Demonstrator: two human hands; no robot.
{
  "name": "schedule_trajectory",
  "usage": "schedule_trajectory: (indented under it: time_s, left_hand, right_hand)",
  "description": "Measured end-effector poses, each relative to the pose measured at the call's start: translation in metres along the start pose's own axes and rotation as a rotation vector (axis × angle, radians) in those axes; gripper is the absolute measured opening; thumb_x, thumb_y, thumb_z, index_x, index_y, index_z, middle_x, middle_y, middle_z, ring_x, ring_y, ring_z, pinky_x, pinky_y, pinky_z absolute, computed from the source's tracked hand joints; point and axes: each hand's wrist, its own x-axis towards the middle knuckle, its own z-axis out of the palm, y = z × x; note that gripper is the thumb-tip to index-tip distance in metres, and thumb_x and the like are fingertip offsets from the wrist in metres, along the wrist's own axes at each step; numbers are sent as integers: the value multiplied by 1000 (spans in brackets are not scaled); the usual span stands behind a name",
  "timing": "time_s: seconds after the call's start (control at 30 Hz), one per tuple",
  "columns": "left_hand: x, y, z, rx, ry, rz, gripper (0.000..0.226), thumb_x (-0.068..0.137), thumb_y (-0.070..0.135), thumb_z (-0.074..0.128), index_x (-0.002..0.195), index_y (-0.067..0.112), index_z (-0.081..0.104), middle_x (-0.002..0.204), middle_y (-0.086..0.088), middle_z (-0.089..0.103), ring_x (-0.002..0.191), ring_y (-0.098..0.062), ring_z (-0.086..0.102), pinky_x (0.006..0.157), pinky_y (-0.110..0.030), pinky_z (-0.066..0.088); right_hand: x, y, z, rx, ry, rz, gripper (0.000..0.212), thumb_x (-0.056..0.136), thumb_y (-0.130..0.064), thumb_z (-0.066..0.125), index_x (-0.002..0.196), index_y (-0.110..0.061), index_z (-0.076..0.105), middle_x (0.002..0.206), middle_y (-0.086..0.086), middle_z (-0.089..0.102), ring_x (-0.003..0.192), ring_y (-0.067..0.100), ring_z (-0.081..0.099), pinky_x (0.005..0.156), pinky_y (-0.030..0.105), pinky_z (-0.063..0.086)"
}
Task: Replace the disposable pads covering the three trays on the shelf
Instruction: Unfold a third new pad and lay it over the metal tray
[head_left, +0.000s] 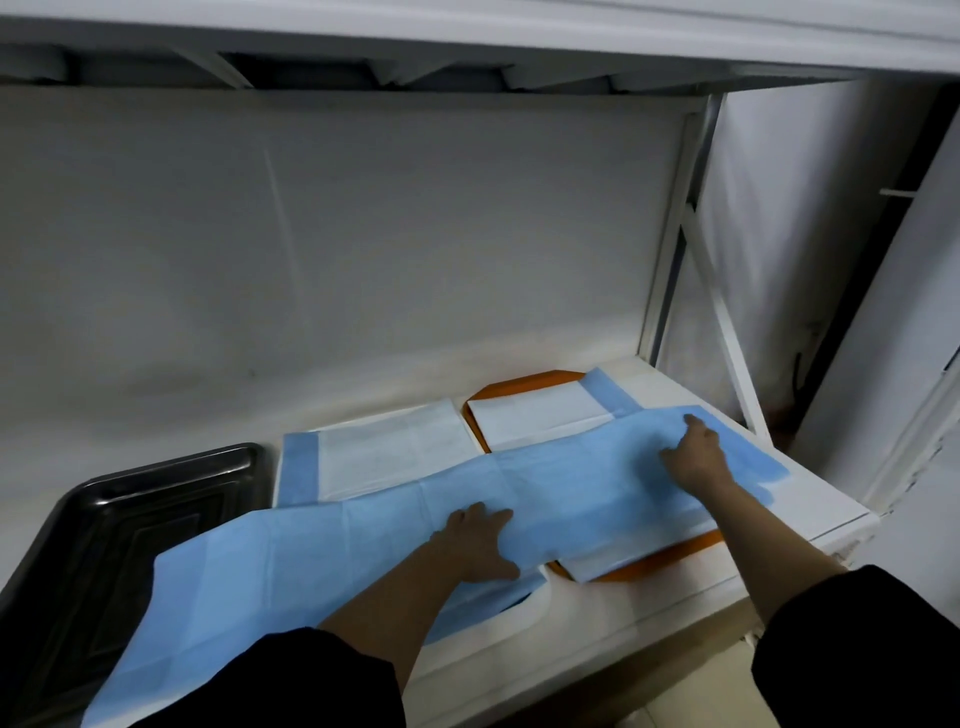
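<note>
A long blue pad (332, 551) lies unfolded across the shelf, blue side up, from the front left to the right. My left hand (478, 540) rests flat on its middle. My right hand (693, 454) pinches the pad near its far right end. Under the pad, an orange tray (524, 384) at the right carries a white pad (540, 418). A middle tray is hidden under another white pad with a blue border (389, 452). A bare black tray (135, 509) sits at the left, its front part covered by the blue pad.
The white shelf board (810, 499) ends in a front edge near my arms. A white back wall (332, 249) and a white upright post (670, 249) close in the back and right. Another shelf runs overhead.
</note>
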Motion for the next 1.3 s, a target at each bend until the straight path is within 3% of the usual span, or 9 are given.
schedule_trajectory:
  time_s: [0.23,0.43,0.67,0.87,1.07,1.3]
  left_hand:
    - [-28,-28,7,58,18,-33,91,83,59,56,151,33,3,160,-3,-4,146,-30,0,115,-53,14]
    - [-59,-52,11,91,14,-64,92,83,63,55,152,33,2,160,-5,-2,146,-30,5,117,-49,15]
    - [-83,-72,17,264,84,-27,84,89,51,54,153,28,5,157,-8,13,139,-32,27,112,-43,28]
    - [-85,-72,13,407,98,73,76,88,36,62,149,21,19,149,-12,28,127,-32,42,103,-41,38]
    - [-85,-72,13,435,125,70,71,88,31,62,147,17,24,144,-14,33,123,-32,45,99,-39,39]
    - [-88,-78,13,373,173,47,59,92,25,54,144,16,29,143,-12,37,124,-31,46,100,-38,39]
  right_hand:
    - [-60,-48,51,-158,-385,-252,55,94,-14,52,144,-10,31,146,17,34,130,33,41,105,39,37]
    - [-128,-76,97,-454,-566,-505,57,94,-24,49,147,-22,29,152,4,29,136,24,34,110,37,30]
    - [-163,-77,105,-629,-615,-625,71,90,-39,55,150,-23,22,156,2,24,141,21,26,110,37,27]
    - [-165,-82,99,-786,-570,-812,68,88,-47,57,146,-21,32,145,5,41,127,25,44,102,37,37]
    - [-164,-92,107,-1042,-444,-1145,44,92,-32,52,130,-11,45,122,15,55,104,35,57,85,39,40]
    - [-169,-101,114,-1154,-381,-1196,30,93,-12,49,123,-6,51,120,16,57,104,35,58,86,39,39]
